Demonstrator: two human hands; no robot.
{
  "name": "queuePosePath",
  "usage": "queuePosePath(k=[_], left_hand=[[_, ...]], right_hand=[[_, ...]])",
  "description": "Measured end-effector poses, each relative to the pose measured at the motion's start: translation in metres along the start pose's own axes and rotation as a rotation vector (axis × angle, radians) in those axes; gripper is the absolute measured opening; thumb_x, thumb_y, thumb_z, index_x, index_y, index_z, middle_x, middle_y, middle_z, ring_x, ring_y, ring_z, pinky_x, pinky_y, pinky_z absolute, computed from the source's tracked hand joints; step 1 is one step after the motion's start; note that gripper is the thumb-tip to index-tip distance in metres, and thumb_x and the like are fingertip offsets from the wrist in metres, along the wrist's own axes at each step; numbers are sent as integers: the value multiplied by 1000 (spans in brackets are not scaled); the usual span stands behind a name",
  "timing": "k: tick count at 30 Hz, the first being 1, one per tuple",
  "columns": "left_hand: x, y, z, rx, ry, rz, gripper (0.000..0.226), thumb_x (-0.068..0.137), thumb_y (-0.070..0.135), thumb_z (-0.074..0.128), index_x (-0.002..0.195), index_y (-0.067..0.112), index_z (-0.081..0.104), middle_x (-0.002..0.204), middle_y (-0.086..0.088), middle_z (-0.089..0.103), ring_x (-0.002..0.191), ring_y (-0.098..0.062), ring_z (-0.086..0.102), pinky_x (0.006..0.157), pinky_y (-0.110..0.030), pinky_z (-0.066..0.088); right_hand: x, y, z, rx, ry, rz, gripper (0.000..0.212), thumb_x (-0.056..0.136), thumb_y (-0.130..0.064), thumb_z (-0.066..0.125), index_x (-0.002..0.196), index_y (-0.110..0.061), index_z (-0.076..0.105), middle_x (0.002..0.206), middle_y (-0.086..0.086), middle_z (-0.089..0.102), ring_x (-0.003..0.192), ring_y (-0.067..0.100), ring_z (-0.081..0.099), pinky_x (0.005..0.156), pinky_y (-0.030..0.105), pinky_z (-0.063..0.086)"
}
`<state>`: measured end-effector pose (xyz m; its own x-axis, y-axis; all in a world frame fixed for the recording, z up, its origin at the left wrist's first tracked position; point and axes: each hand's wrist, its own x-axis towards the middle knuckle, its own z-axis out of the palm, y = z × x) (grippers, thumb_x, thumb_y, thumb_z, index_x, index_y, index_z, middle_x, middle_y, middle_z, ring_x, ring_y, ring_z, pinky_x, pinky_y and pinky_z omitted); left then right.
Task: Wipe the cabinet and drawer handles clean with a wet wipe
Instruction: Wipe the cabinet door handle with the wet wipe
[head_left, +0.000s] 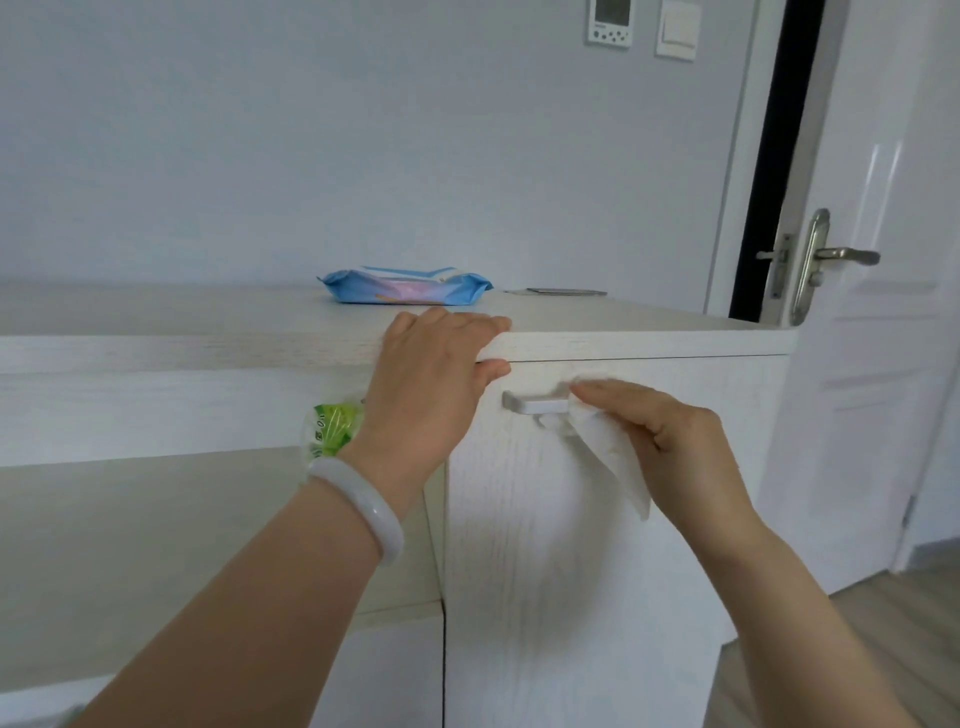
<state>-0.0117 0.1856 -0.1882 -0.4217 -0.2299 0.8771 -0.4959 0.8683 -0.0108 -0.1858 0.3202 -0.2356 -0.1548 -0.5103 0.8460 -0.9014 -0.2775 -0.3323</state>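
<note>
A white cabinet door (571, 545) carries a short horizontal bar handle (532, 404) near its top. My right hand (670, 441) pinches a white wet wipe (613, 452) and presses it around the handle's right end; the wipe's loose part hangs down below the hand. My left hand (431, 364) rests on the front edge of the cabinet top (208, 322), fingers laid flat on the surface and the thumb under the edge, just left of the handle. A pale bangle sits on that wrist.
A blue wet-wipe pack (405, 286) lies on the cabinet top near the wall, with a flat dark item (566, 292) to its right. A green packet (332, 426) shows in the open shelf at left. A white door with a metal lever (841, 254) stands right of the cabinet.
</note>
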Motion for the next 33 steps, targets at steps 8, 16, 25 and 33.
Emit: queuePosePath(k=[8, 16, 25, 33], left_hand=[[0, 3, -1, -5, -3, -34, 36, 88, 33, 65, 123, 25, 64, 114, 2, 69, 106, -22, 59, 84, -33, 27], [0, 3, -1, -18, 4, -41, 36, 89, 35, 64, 124, 26, 63, 114, 4, 68, 107, -21, 58, 88, -31, 25], [-2, 5, 1, -8, -2, -51, 34, 89, 34, 65, 121, 26, 64, 112, 5, 68, 106, -21, 58, 88, -31, 25], [0, 8, -1, -25, -2, -70, 35, 89, 34, 65, 123, 25, 63, 114, 3, 68, 108, -21, 57, 90, -32, 25]], right_hand=[[-8, -12, 13, -83, 124, 214, 31, 99, -17, 46, 127, -20, 60, 119, -13, 51, 106, -1, 51, 86, -1, 32], [10, -22, 21, 560, 494, 824, 11, 86, -22, 69, 81, -12, 70, 79, -2, 71, 74, 14, 66, 68, 23, 50], [5, -26, 11, 482, 463, 796, 16, 79, -15, 75, 63, -14, 72, 66, -5, 72, 70, 12, 68, 69, 24, 51], [13, -21, 14, 619, 478, 841, 8, 81, -15, 74, 73, -14, 75, 74, -4, 74, 73, 12, 69, 71, 23, 54]])
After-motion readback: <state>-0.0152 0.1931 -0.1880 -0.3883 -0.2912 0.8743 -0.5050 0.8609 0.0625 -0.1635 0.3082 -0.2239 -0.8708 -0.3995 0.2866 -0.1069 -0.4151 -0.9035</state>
